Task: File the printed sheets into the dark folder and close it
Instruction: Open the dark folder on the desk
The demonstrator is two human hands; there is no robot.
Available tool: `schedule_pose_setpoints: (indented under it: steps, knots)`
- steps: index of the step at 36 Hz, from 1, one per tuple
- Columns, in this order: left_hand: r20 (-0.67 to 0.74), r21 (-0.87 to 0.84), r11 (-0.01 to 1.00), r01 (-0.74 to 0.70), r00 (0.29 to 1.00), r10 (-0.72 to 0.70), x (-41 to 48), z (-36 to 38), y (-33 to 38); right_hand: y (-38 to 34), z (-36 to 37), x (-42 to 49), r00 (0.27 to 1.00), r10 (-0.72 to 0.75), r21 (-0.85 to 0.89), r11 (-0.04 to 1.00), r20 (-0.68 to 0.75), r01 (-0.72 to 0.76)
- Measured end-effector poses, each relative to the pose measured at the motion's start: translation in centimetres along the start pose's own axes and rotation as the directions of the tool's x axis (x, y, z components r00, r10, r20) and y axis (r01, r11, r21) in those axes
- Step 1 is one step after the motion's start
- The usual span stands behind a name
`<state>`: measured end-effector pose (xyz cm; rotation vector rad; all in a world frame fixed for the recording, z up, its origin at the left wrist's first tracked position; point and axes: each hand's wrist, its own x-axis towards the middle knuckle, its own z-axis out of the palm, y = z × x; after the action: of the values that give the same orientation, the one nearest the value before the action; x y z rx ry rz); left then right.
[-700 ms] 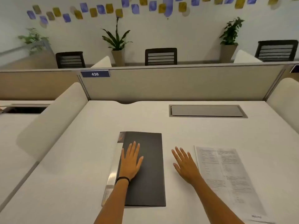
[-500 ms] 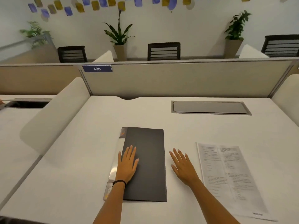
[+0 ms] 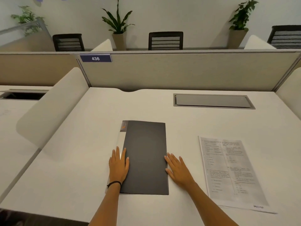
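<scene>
The dark folder [image 3: 145, 154] lies closed and flat on the white desk [image 3: 81, 160], its pale spine along the left side. My left hand [image 3: 118, 165] rests flat on that spine edge, fingers spread, a black band on the wrist. At the folder's right edge lies my right hand [image 3: 178, 171], palm down, its fingertips touching the cover's edge. The printed sheets [image 3: 228, 172] lie in a stack on the desk to the right of my right hand, apart from the folder.
A grey cable hatch [image 3: 213, 101] is set into the desk at the back right. A beige partition [image 3: 179, 70] with a "436" plate [image 3: 95, 58] bounds the far side. Curved white dividers [image 3: 52, 110] flank the desk.
My left hand slid from the middle of the cover to the spine edge. The right hand moved left until it touched the folder's right edge. The view tilted down.
</scene>
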<state>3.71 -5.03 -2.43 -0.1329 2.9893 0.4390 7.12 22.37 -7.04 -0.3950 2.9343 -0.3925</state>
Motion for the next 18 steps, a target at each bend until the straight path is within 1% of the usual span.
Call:
schedule_pose_setpoints:
  steps: [4, 8, 14, 18]
  knots:
    - [-0.016, -0.015, 1.000, -0.019, 1.000, 0.019, 0.00, 0.23, -0.18, 0.07, 0.11, -0.26, 1.000, -0.021, -0.001, 1.000, -0.012, 0.021]
    - [-0.021, -0.018, 0.999, -0.051, 0.998, 0.051, -0.02, 0.32, -0.26, 0.23, 0.18, -0.22, 1.000, -0.026, 0.037, 0.999, -0.016, 0.027]
    - [0.001, 0.007, 0.998, -0.057, 0.998, 0.057, 0.19, 0.43, -0.16, 0.43, 0.37, -0.24, 0.999, -0.017, 0.074, 0.997, -0.037, 0.020]
    - [0.025, 0.023, 0.997, -0.077, 0.997, 0.077, -0.05, 0.45, 0.37, 0.70, 0.31, -0.18, 0.998, 0.005, 0.131, 0.991, -0.063, 0.004]
